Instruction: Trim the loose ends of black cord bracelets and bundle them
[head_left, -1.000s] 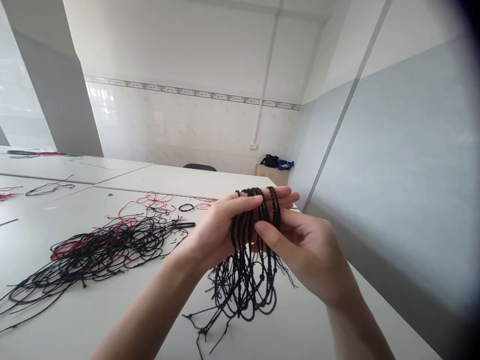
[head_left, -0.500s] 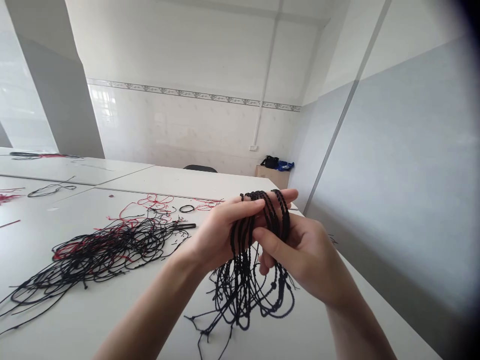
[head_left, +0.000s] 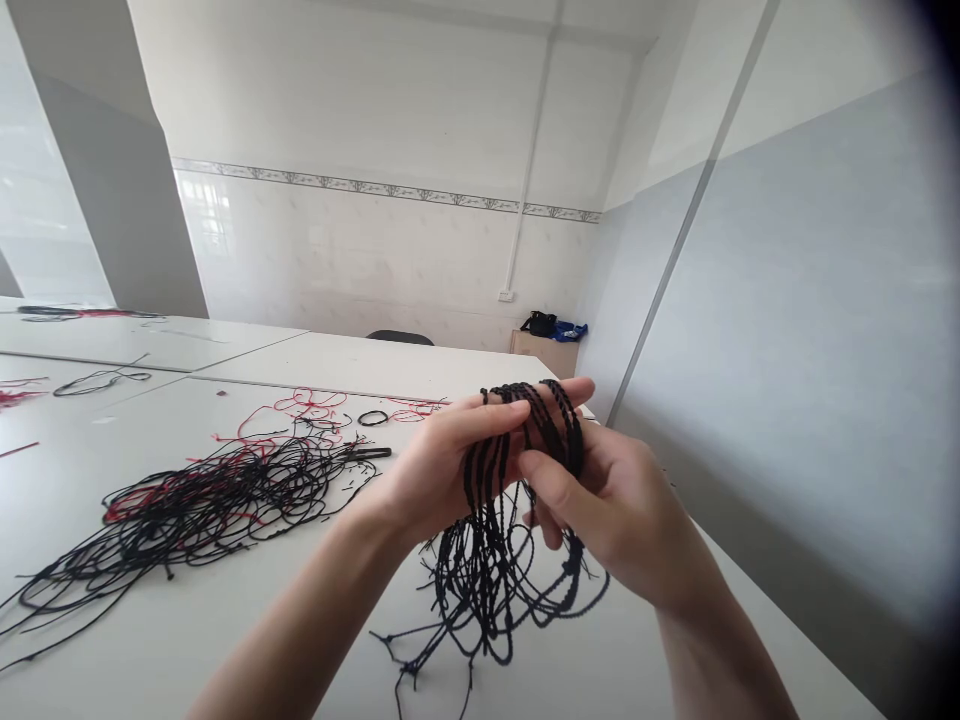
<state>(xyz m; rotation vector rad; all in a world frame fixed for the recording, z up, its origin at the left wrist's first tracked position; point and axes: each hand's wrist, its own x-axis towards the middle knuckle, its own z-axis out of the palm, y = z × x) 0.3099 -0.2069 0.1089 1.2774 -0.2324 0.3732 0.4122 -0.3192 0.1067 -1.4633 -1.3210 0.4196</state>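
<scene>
Several black braided cords hang in loops over the fingers of my left hand, whose thumb presses down across them. Below the hands their lower ends dangle in a tangle of loops and knotted tips. My right hand is closed round some strands on the right side of the bundle, thumb in front and fingers behind. Part of its grip is hidden by the cords.
A heap of thin black cords mixed with red threads lies left on the white table. Near it are a black ring and a small black object. A grey wall borders the right.
My right hand has shifted slightly to the right with its strands, and the hanging loops have swung a little rightward. My left hand has stayed almost still.
</scene>
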